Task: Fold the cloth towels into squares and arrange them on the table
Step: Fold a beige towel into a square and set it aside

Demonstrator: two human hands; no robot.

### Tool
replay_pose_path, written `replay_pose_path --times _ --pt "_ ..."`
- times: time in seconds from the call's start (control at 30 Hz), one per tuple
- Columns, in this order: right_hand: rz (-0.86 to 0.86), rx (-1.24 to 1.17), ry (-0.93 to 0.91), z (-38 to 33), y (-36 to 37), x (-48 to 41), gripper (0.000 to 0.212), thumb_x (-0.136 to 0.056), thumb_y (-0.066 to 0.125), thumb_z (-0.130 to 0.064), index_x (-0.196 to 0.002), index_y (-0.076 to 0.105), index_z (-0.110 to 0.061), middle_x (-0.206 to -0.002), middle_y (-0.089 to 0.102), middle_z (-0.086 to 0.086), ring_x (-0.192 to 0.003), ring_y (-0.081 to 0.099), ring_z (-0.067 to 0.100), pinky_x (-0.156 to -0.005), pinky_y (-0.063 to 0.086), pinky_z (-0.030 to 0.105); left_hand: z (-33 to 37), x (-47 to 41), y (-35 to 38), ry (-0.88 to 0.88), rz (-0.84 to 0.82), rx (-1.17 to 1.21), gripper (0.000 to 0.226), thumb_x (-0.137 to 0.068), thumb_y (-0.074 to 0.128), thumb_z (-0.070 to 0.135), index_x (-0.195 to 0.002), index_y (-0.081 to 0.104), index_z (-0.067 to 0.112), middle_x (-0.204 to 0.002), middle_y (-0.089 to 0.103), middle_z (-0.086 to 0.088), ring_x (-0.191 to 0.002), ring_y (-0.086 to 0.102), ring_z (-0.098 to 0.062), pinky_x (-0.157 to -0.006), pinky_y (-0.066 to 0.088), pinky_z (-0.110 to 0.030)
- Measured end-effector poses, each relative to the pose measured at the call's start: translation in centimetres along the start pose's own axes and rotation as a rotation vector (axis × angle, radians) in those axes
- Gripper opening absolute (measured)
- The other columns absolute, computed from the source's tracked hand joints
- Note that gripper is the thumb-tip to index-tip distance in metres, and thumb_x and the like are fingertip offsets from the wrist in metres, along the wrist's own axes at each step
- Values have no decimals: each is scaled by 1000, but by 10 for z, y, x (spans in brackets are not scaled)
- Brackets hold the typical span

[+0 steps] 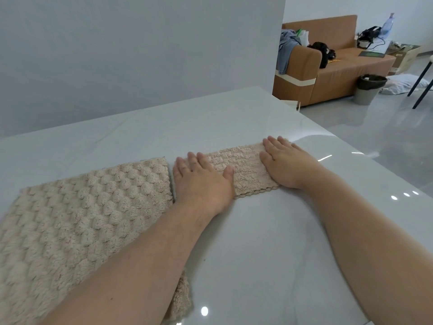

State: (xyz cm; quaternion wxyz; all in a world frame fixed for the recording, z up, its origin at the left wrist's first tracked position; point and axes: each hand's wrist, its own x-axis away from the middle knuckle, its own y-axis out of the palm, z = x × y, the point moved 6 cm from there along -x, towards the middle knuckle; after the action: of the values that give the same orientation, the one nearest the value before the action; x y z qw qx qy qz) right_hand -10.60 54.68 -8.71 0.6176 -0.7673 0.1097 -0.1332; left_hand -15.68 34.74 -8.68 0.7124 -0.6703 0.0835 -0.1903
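Note:
A small beige towel (243, 167), folded into a narrow strip, lies on the glossy white table (257, 242). My left hand (201, 181) presses flat on its left end with straight fingers. My right hand (285, 163) presses flat on its right end, fingers straight too. A larger beige towel with a bubbly texture (77, 221) lies spread at the left, its edge right beside my left hand; my left forearm crosses over its near corner.
A grey wall stands behind the table's far edge. The table's right edge drops to a shiny floor. Farther back right are a brown sofa (337, 66) with bags and clothes, a bin (369, 89) and chair legs (421, 87).

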Motion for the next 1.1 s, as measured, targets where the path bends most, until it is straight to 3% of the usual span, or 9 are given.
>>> replay_pose_path --times 0.1,0.17,0.27,0.4,0.73,0.83,0.93,1.0,1.1 --pt "9 9 141 19 -6 0 61 -108 12 -39 -162 8 -11 -171 5 5 -157 1 22 -127 3 42 -5 3 -2 -87 14 1 86 -101 6 59 -157 -6 -4 -165 -7 -27 -153 -7 -44 -125 -5 -51" --pt "84 57 144 17 -12 4 61 -108 11 -38 -162 8 -8 -170 5 7 -157 0 22 -127 1 43 1 2 -11 -5 134 -15 78 -103 7 51 -158 1 -4 -166 1 -25 -155 -2 -38 -126 -1 -48" --pt "170 -1 -148 -25 -15 14 59 -109 17 -38 -163 8 -15 -170 5 0 -156 -1 14 -127 1 37 17 -2 -22 250 263 53 66 -106 10 43 -161 10 5 -169 9 -13 -156 4 -26 -127 5 -42" --pt "22 61 -319 -51 6 13 57 -109 15 -43 -163 9 -24 -170 8 -6 -156 2 11 -127 2 33 24 -9 -5 378 107 -27 66 -106 8 48 -162 6 14 -170 4 -3 -157 1 -21 -127 3 -42" --pt "-29 -5 108 19 -4 3 62 -107 9 -49 -163 4 -24 -170 -1 -7 -157 -3 17 -127 1 44 -3 -2 -3 37 10 -27 83 -102 5 60 -159 -6 1 -168 -9 -17 -156 -9 -31 -126 -3 -45" --pt "97 13 153 22 -18 8 54 -107 13 -41 -152 35 -20 -159 36 5 -150 27 26 -122 20 50 6 2 -12 166 119 -42 85 -100 4 63 -160 -6 3 -168 -8 -16 -156 -7 -29 -127 -1 -45" --pt "378 45 255 22 -47 21 47 -103 17 -39 -109 57 -14 -106 61 10 -107 57 35 -85 43 45 30 11 -14 409 147 -18 90 -96 8 71 -161 -7 11 -169 -13 -7 -156 -12 -20 -127 -3 -40" --pt "448 49 356 26 -56 28 49 -104 26 -44 -109 60 -9 -106 63 14 -104 58 37 -78 40 42 42 14 -10 476 123 -14 96 -93 11 77 -161 -7 13 -169 -14 -4 -155 -14 -17 -127 -4 -39" --pt "316 66 485 35 -49 30 58 -103 30 -53 -124 59 -7 -124 61 17 -118 54 37 -87 42 44 48 14 -2 490 107 -56 104 -88 12 85 -161 -9 14 -169 -14 -3 -155 -15 -18 -127 -3 -42"
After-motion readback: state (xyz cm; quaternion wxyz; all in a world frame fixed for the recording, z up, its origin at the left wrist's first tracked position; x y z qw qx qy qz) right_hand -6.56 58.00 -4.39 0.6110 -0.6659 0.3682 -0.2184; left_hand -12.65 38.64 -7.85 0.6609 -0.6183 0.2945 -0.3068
